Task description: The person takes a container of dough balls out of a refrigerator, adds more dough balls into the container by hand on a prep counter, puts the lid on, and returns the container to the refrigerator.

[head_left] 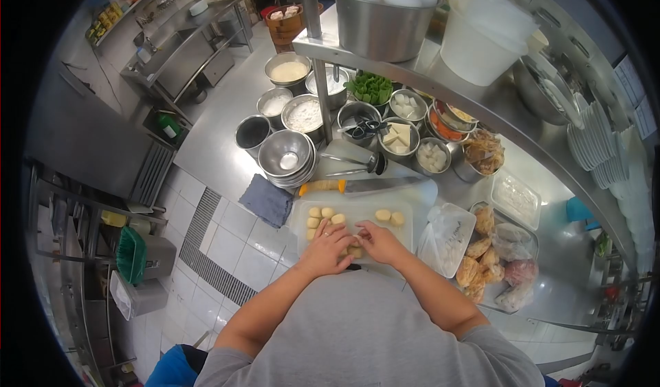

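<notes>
On the pale cutting board (pixel 295 223), my left hand (pixel 328 248) lies palm down with fingers stretched and slightly apart. It covers part of a group of small pale yellow round pieces (pixel 315 212), which look like dough. My right hand (pixel 383 242) is curled beside it, fingertips closed at a pale yellow piece between the hands; the contact is partly hidden. More such pieces (pixel 355 251) show just below the fingers. A couple of round pieces (pixel 390 216) sit apart at the board's right. Beyond them lies a large knife (pixel 381 184) with a yellow-orange handle.
A folded grey-blue cloth (pixel 267 200) and stacked steel bowls (pixel 285 153) stand left. Behind are several bowls of ingredients, including white cubes (pixel 432 156). At right are a plastic container (pixel 448 239) and a tray of browned food (pixel 481 263). A steel shelf (pixel 440 77) overhangs.
</notes>
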Available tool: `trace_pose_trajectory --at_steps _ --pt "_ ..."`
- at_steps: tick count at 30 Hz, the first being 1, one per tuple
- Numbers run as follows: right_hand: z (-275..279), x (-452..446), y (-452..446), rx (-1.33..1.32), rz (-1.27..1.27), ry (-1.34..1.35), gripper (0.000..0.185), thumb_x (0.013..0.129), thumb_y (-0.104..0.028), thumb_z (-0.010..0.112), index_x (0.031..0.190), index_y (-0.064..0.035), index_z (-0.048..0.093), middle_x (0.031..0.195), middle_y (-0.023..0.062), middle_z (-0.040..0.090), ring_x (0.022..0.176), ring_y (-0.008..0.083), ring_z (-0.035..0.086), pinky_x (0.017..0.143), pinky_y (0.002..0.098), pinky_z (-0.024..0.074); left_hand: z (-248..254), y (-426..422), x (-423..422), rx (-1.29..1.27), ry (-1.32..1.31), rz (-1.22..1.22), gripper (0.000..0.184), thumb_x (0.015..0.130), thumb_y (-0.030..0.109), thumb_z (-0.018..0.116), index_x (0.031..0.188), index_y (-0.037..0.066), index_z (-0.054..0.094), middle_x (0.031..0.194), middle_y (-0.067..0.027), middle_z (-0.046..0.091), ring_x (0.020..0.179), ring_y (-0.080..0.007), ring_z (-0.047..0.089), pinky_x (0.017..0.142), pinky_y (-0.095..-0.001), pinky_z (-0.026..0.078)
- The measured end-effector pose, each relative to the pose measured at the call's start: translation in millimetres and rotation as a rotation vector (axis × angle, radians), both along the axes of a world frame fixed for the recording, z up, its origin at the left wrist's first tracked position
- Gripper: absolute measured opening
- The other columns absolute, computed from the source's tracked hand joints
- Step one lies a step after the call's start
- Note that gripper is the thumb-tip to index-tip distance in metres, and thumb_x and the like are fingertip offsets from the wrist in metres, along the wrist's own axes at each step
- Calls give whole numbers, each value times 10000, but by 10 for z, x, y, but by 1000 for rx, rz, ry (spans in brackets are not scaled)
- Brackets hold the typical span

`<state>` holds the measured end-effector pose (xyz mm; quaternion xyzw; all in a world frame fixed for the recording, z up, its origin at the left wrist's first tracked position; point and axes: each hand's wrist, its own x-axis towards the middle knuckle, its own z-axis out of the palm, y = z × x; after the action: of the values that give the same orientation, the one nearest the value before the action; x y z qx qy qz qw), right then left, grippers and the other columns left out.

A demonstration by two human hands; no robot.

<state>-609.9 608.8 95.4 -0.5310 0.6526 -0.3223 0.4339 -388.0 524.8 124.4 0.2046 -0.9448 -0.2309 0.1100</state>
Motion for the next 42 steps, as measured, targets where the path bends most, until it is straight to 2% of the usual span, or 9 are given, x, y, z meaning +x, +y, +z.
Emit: trace_pose_trajectory --at_steps 1,3,9,18,22,24,27,34,42 --pt "46 -7 2 -1 2 2 328 983 -104 683 1307 -52 695 1153 146 730 1079 367 698 942 449 569 -6 -6 6 -17 -16 1 477 905 363 753 1329 159 674 1354 -89 652 1444 -321 514 1297 -629 241" --pt "122 -32 30 -275 -66 614 384 921 -92 709 1304 -77 682 1196 124 703 1134 350 665 945 476 550 -19 -5 13 3 4 8 472 896 347 759 1318 150 684 1343 -106 659 1432 -331 522 1293 -642 239" --pt "83 -258 -46 -245 -90 970 410 801 -103 754 1208 -82 714 1174 101 711 1086 325 651 928 466 517 -4 -2 -2 5 8 12 437 906 333 756 1302 160 690 1315 -86 667 1437 -318 524 1301 -630 232" --pt "120 -41 -217 -194 173 573 210 926 -130 691 1098 -50 781 1081 118 736 1099 369 650 977 477 510 68 4 -1 5 15 18 414 905 319 754 1277 147 688 1507 -102 575 1497 -342 455 1293 -630 242" --pt "171 -129 -238 -196 216 575 279 907 -106 694 1170 -55 771 1138 100 741 1087 349 667 946 472 523 25 -13 2 3 24 -9 398 885 300 748 1231 115 679 1528 -123 565 1492 -368 449 1279 -656 245" --pt "410 -195 -121 -301 -25 902 295 888 -73 678 1173 -60 753 1135 113 729 1054 333 680 900 468 534 6 -18 12 1 29 -8 400 888 301 747 1233 112 677 1528 -124 564 1492 -368 448 1280 -657 242" --pt "374 -322 -23 -71 55 1079 263 870 -55 657 1124 -64 722 1090 126 708 1033 323 679 850 453 540 -14 -4 16 7 39 -9 401 893 303 743 1237 107 672 1528 -128 562 1494 -368 444 1282 -657 237" --pt "235 -360 -103 -242 48 994 225 836 -14 661 1056 -59 670 1015 134 679 1032 346 658 832 455 551 40 0 11 4 13 8 408 912 305 747 1269 117 684 1542 -118 554 1517 -351 430 1299 -623 228" --pt "155 -378 -82 -252 79 819 350 830 -36 719 1177 -68 678 1096 141 692 1085 356 662 909 469 584 58 -13 17 16 20 10 406 904 290 746 1263 111 681 1538 -126 558 1517 -359 426 1295 -631 236"
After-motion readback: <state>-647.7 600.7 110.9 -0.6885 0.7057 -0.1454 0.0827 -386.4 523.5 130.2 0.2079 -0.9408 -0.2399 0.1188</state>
